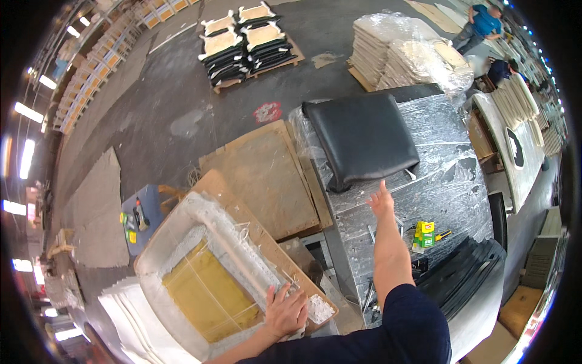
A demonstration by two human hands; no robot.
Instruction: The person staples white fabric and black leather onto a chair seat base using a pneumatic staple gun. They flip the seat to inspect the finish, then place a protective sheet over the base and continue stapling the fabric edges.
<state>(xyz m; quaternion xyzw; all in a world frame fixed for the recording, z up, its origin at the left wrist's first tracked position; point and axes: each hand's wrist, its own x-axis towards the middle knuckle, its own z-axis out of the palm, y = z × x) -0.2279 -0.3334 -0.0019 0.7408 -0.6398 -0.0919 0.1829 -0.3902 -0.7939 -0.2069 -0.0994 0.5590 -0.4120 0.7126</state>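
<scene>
My left hand (286,312) lies with fingers spread on the near right edge of a large padded frame (209,209). Whitish wadding covers its rim, and a yellow panel (212,291) crossed by thin cords fills its middle. Farther right, my right arm stretches out over a plastic-wrapped table (442,164). My right hand (381,201) is open, its fingertips close to the front edge of a black upholstered seat cushion (367,136); whether they touch it I cannot tell. A small white piece sticks out from under the cushion's near right corner.
A green-yellow box (424,235), a yellow-handled tool (444,235) and stacked black sheets (464,273) lie on the table. Beyond stand a brown board (260,179), cushion stacks on a pallet (245,45) and plastic-covered pale stacks (400,51). A person in blue (485,23) is far right.
</scene>
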